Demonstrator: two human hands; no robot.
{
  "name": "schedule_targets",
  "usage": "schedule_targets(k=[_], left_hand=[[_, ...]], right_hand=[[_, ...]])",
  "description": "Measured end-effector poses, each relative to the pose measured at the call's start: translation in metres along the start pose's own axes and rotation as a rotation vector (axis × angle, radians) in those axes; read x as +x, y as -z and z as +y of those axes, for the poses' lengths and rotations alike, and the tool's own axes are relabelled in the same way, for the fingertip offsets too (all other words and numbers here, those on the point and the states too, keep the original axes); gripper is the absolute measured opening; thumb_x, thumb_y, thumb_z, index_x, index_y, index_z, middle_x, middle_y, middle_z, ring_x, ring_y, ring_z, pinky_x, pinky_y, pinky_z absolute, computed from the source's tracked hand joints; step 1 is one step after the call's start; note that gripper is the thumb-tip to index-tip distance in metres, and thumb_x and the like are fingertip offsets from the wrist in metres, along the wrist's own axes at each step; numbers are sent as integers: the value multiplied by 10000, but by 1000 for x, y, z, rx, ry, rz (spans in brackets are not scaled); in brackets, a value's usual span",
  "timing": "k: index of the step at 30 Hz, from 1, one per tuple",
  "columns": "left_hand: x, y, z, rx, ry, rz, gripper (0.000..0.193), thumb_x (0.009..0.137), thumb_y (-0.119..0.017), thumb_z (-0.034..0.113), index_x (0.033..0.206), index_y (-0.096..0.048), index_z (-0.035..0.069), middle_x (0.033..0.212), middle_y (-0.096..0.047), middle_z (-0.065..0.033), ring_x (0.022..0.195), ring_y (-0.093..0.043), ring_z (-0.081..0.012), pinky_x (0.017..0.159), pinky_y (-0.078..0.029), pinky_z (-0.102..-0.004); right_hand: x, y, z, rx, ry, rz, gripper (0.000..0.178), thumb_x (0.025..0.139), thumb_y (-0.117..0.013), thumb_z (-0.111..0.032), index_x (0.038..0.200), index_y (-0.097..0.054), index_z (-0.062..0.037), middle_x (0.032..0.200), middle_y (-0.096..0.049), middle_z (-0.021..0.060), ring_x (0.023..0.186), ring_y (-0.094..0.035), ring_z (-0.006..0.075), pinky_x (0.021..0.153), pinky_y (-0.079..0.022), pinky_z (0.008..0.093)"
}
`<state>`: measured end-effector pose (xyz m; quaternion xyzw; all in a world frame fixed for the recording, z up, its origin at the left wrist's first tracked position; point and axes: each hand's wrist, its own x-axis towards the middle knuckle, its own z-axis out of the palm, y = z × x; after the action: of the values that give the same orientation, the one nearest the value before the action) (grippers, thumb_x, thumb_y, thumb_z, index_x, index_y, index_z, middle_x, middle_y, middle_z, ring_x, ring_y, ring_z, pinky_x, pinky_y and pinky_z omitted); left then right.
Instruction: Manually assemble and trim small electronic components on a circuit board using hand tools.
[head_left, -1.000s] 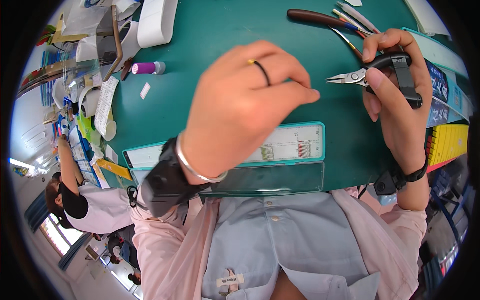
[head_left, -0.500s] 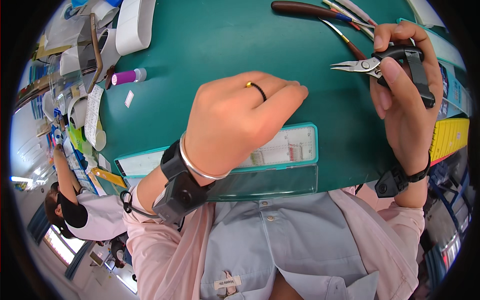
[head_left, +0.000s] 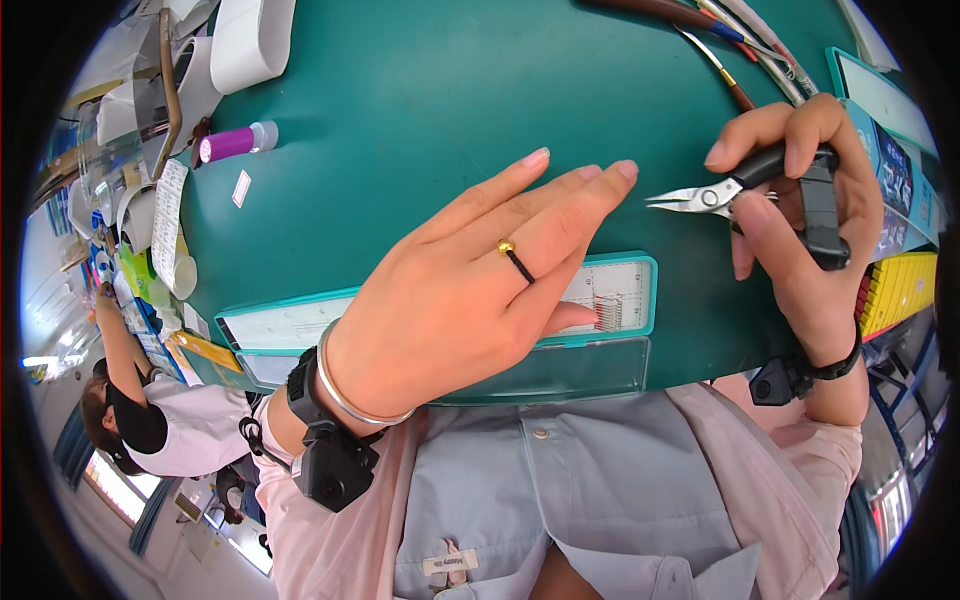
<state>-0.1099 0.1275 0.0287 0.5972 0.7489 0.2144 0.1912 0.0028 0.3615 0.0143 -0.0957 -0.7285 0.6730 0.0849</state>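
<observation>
Small black-handled needle-nose pliers [head_left: 735,190] lay at the right of the green work mat [head_left: 420,110], their long axis running left–right, silver tips pointing left toward the other hand.

Far left: one purple-capped vial [head_left: 236,142] lay on its side beside one small white label [head_left: 241,188], with rolls of white paper tape [head_left: 245,40] beyond it. A second person in a white top [head_left: 150,425] sat at the lower left, apart from the wearer.

Centre: the left hand [head_left: 470,290] was flat over the near edge of the mat, fingers extended and close together, gripping nothing; its palm covered part of one teal-framed clear plastic ruler card [head_left: 620,295]. One black ring with a gold bead, one silver bangle and one black wrist device were on that hand and arm.

Right: the right hand [head_left: 810,230] held the pliers, thumb and forefinger closed round the handles. The tips were just beside the left fingertips, apart from them; the right hand was therefore the nearer. Whether the tips nipped anything could not be told.

Far right: several long-handled tools [head_left: 730,30] lay at the far edge.
</observation>
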Motion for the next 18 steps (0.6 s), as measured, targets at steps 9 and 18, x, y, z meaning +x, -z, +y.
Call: schedule_targets(k=[9,18], left_hand=[[0,-13,-8,-119,7,95,732,668,-819,128,1338,-595,-63,1484,-470,-150,1217,-605,-304,1028,-536,-433],[0,-21,-10,-84,-6,138,699,668,-785,21,1341,-611,-42,1471,-482,-150,1225,-593,-311,1006,-539,-439]], right_hand=[[5,2,8,-149,0,43,277,895,-638,38,940,-393,-83,1065,-657,196,648,-556,54,509,-469,164],[6,-8,3,-250,-21,-9,331,832,-706,23,925,-411,-94,1056,-662,194,682,-559,60,557,-469,167]])
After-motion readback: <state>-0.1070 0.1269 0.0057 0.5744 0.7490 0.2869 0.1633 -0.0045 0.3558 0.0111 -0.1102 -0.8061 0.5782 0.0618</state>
